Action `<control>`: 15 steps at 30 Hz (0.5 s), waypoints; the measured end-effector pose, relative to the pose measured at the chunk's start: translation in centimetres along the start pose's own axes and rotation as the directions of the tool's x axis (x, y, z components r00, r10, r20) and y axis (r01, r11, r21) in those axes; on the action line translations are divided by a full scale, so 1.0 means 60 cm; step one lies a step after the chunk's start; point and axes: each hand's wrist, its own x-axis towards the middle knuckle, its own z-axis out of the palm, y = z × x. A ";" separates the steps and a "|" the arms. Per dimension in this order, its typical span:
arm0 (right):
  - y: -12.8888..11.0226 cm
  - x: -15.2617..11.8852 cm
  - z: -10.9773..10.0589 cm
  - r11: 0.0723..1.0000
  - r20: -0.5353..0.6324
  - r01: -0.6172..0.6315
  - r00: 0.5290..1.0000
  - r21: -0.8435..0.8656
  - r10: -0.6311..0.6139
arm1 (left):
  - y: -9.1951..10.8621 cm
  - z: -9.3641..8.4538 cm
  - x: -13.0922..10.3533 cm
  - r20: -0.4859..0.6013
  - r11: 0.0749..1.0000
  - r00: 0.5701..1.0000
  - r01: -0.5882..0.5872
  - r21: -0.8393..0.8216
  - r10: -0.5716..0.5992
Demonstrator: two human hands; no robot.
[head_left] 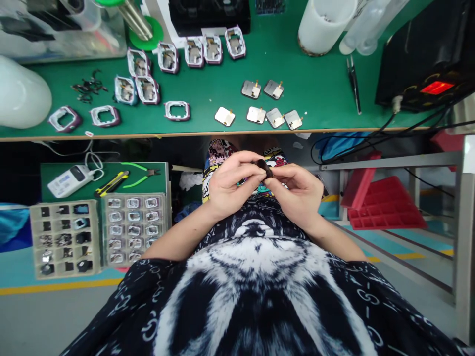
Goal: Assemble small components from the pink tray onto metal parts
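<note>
Above the lap, just off the table's front edge, my left hand (235, 182) pinches one side of a small dark piece (264, 168). My right hand (297, 192) holds its other side between thumb and fingers. Fingertips cover part of the piece, so its exact shape cannot be made out. Beyond the hands, several flat grey-backed modules (256, 114) lie on the green table (208, 89). Farther left are several purple-rimmed frames, one an open frame (177, 111) near the edge, others with parts inside (147, 89).
Tweezers (354, 85) lie near a black box with a red display (415, 64). A white cup (326, 24) stands at the back. Lower left, a side surface bears pliers (143, 175), a cutter (112, 183) and compartment trays (100, 237). Cables hang at the right.
</note>
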 end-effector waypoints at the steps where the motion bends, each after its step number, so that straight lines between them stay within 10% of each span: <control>1: 0.000 0.001 0.001 1.000 0.007 -0.004 1.000 0.011 0.004 | 0.000 -0.001 0.001 0.003 1.000 1.000 -0.005 0.005 0.005; 15: -0.001 0.007 0.012 0.992 0.035 -0.059 0.998 0.113 0.056 | -0.005 -0.019 -0.005 0.074 0.999 0.997 0.040 -0.023 -0.038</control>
